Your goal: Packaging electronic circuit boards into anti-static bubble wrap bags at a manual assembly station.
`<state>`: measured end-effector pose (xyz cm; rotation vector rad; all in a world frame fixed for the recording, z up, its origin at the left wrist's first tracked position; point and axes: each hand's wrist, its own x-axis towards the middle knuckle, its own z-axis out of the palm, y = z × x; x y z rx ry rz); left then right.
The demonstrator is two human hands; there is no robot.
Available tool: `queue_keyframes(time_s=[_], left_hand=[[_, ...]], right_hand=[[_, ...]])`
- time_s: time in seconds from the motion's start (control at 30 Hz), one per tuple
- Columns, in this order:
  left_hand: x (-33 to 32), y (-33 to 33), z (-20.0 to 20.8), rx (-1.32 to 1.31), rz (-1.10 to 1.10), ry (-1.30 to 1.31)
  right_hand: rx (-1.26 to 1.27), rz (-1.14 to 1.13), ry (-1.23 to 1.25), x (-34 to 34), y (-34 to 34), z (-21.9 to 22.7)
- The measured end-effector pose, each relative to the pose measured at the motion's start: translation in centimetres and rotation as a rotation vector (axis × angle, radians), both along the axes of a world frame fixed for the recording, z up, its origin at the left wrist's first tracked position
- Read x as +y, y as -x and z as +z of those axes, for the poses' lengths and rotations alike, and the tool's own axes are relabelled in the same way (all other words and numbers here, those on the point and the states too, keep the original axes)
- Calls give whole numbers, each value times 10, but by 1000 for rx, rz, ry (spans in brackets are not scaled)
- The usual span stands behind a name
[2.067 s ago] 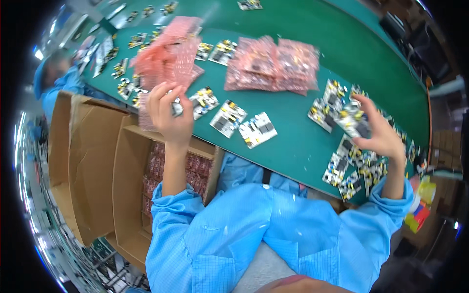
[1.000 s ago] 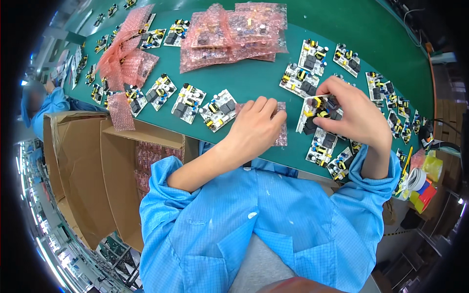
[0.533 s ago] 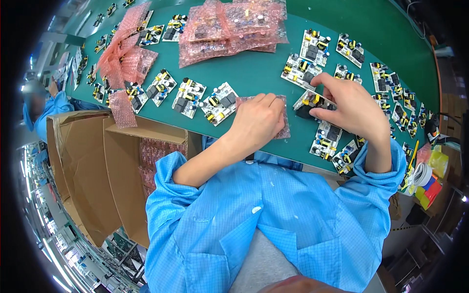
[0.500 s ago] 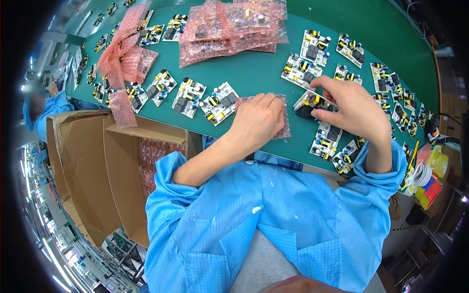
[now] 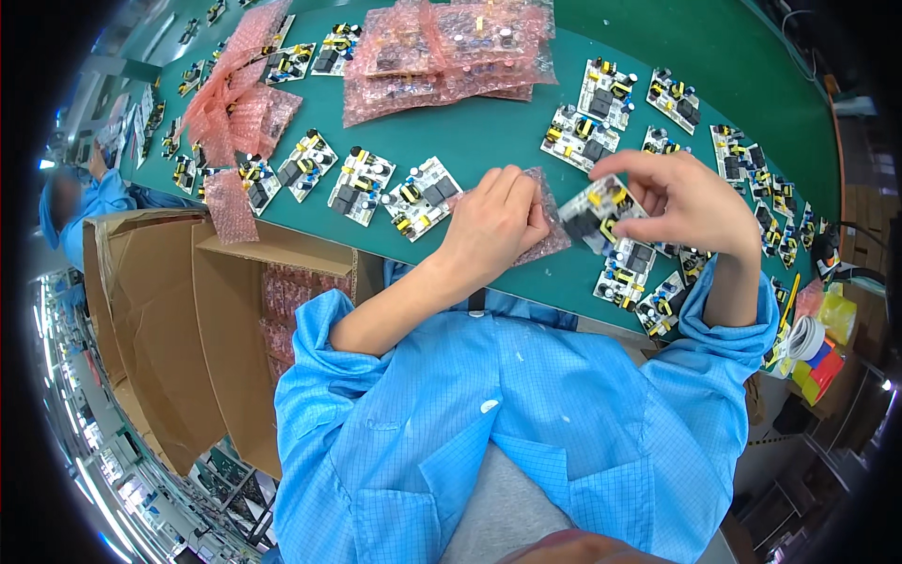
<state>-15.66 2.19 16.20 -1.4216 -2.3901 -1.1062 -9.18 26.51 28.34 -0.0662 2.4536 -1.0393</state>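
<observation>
My left hand point(image 5: 500, 223) is closed on a pink bubble-wrap bag point(image 5: 550, 230) at the table's near edge; what the bag contains is hidden under my fingers. In my right hand point(image 5: 681, 207), thumb and fingers pinch a white circuit board point(image 5: 598, 209) with black, yellow and blue parts. This board is tilted, a little blurred, and just right of the bag. One circuit board point(image 5: 421, 198) lies left of my left hand. Beyond the held board lies another circuit board point(image 5: 580, 137), and a further circuit board point(image 5: 626, 274) lies partly beneath it.
Stacked bubble-wrapped boards point(image 5: 446, 56) lie at the far middle of the green table point(image 5: 489, 132). Loose pink bubble wrap point(image 5: 235, 113) and several boards spread left, with more boards right. An open cardboard box point(image 5: 169, 320) holding pink packs stands at lower left. A co-worker point(image 5: 89, 211) is far left.
My right hand has turned the circuit board so its part-covered face shows more, close to the bag. The bag's right end has lifted and tilted in my left hand.
</observation>
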Motion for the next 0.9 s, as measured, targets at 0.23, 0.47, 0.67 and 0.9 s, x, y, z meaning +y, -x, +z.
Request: queue_keyframes(time_s=[0.23, 0.47, 0.67, 0.9], left_hand=[[3, -5, -4, 27, 39, -30], [2, -7, -4, -6, 55, -70], [0, -3, 2, 11, 23, -106], [1, 3, 17, 74, 34, -220]], right_hand=[[1, -259, 289, -7, 5, -14], [-38, -230, 262, -13, 5, -17], [-104, -223, 306, -13, 10, -19], [-71, -319, 376, -19, 10, -21]])
